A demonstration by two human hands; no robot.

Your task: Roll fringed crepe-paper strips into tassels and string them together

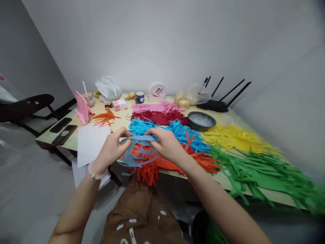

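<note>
A strip of blue fringed paper [142, 138] is stretched between my two hands above the table's front edge. My left hand [117, 144] pinches its left end between thumb and fingers. At the other end, my right hand [164, 140] is closed on the strip. Thin blue fringe hangs below, blurred by motion. Behind it lies an orange fringed pile [162, 164], partly over the edge. A brighter blue fringed pile [177, 130] sits just beyond my hands, with dark red fringe [162, 118] and pink fringe [152, 107] farther back.
Yellow fringe [236, 137] and green fringe [266, 173] spread over the right side. A grey bowl [201, 121] stands by a black router [213, 105]. White paper [90, 142], phones [64, 135], a pink stand [82, 108], a mug [139, 97] and orange scraps [105, 117] are also there.
</note>
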